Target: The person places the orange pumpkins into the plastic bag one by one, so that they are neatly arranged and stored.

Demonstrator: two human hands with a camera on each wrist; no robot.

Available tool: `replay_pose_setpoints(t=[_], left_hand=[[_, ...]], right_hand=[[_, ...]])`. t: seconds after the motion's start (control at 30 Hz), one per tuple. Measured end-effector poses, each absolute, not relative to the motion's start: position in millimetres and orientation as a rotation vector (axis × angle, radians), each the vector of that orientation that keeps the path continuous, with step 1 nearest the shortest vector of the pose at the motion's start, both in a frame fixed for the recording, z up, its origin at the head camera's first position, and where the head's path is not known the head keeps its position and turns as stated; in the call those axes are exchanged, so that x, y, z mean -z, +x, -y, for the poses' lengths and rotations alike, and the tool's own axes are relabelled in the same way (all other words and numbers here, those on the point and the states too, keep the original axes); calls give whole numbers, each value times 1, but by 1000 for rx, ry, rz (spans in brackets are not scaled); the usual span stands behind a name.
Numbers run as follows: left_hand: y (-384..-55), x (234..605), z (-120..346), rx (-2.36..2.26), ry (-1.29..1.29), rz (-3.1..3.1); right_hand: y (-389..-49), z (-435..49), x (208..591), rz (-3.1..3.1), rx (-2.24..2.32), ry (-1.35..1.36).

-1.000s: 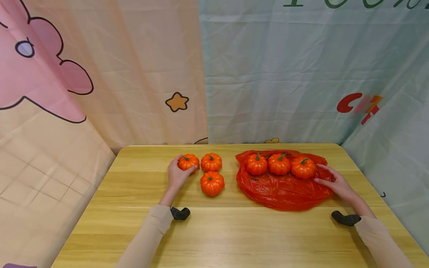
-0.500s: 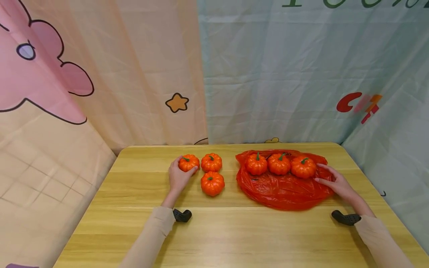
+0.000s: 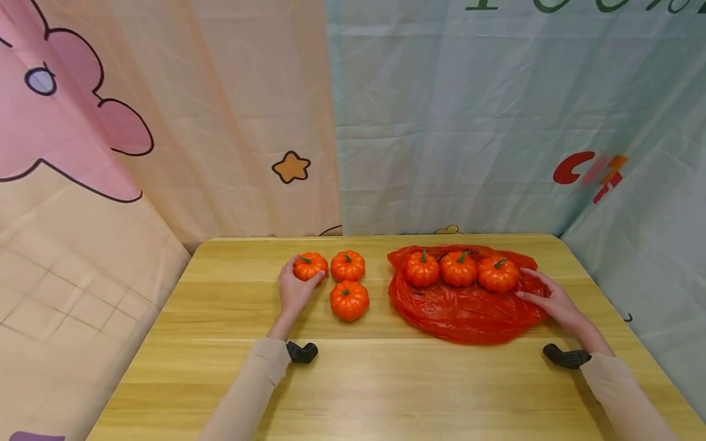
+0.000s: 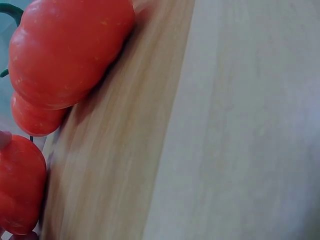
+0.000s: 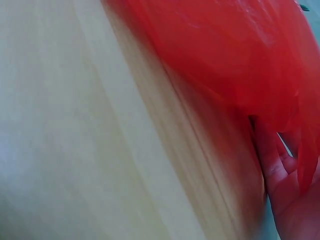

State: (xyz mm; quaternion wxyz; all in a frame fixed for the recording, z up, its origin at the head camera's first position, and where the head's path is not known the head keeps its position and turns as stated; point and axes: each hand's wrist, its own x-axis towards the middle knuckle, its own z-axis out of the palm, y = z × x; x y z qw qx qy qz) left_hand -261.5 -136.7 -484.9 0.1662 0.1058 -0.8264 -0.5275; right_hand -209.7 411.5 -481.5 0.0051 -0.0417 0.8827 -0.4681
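Observation:
My left hand [image 3: 295, 289] has its thumb and fingers around the sides of a small orange pumpkin [image 3: 311, 266] with a green stem, which sits on the wooden table; its side [image 4: 21, 185] shows at the left wrist view's edge. Right of it are two more pumpkins, one at the back [image 3: 348, 266] and one nearer the front [image 3: 350, 301]. Across the table, my right hand [image 3: 557, 301] rests at the right edge of a crumpled red plastic bag [image 3: 458, 318], fingers extended beside the rightmost of three pumpkins [image 3: 498, 274] lying in a row on it.
The wooden table [image 3: 397, 392] reaches back to printed curtains [image 3: 485, 135] that hang behind it and along both sides. A black curved wrist mount [image 3: 302, 352] sits on the left wrist, and a matching mount [image 3: 565, 356] on the right.
The left wrist and forearm shift slightly to the right, while the fingers stay around the same pumpkin. The right hand, bag and other pumpkins hold their places.

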Motion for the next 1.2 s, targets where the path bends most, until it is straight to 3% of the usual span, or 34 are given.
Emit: replay_pose_setpoints(t=[0.7, 1.2], left_hand=[[-262, 472, 133, 1646, 531, 2230], [-242, 436, 132, 1764, 501, 2165]], right_hand=[[-210, -412, 480, -2757, 1485, -180], [-211, -412, 481, -2734, 1481, -164]])
